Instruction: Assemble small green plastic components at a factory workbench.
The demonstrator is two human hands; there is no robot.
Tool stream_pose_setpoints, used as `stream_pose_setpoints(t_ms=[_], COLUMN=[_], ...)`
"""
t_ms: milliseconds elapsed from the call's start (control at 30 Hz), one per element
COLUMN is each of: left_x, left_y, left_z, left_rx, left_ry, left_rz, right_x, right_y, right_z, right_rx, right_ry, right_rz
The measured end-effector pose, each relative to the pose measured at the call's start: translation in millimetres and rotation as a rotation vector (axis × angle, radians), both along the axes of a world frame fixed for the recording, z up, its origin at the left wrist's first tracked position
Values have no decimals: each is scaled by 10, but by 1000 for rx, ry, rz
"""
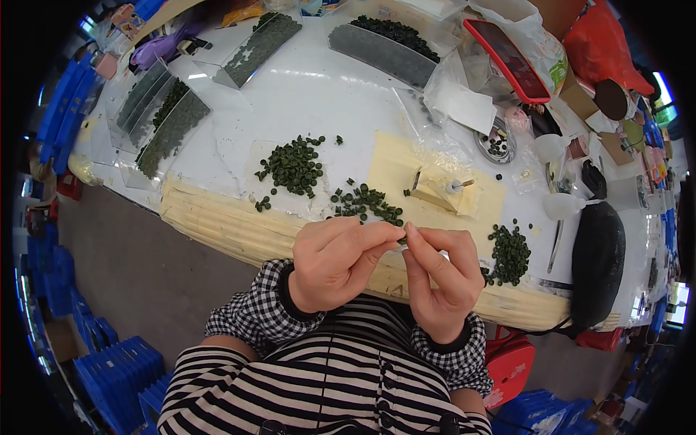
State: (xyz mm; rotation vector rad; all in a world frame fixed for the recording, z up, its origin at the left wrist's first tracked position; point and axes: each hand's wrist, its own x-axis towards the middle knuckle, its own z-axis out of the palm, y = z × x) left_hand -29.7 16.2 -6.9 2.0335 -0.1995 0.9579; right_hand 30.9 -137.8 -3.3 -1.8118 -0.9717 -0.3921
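Observation:
My left hand (pixel 339 259) and my right hand (pixel 441 275) meet fingertip to fingertip over the front edge of the table. Between them is pinched a small dark green round piece (pixel 402 241), mostly covered by the fingers. Just beyond the hands lies a loose pile of small dark green round pieces (pixel 368 201). A larger pile of the same pieces (pixel 292 165) is farther back on the left, and another pile (pixel 510 254) is to the right of my right hand. A block wrapped in yellowish tape (pixel 442 192), with a small metal pin on top, stands behind the right hand.
Clear bins of green pieces (pixel 170 123), (pixel 261 51), (pixel 384 51) stand at the back and left. A red-cased phone (pixel 507 59) leans at back right, near plastic bags and a round dish (pixel 496 145). A black cushion-like object (pixel 599 261) is at the right edge. Padded tape (pixel 225 221) lines the table front.

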Motion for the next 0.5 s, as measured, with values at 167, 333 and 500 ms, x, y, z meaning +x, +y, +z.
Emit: stream_pose_setpoints(t_ms=[167,333,500], left_x=[-9,-24,-19], left_y=[71,307,270], left_z=[92,62,80], left_rx=[42,84,15], left_ry=[156,381,459], left_rz=[29,67,63], right_x=[4,47,-276], right_y=[-30,-315,-121], right_z=[38,315,393], right_rx=[-18,75,356], right_ry=[40,447,486], right_rz=[-8,650,1627])
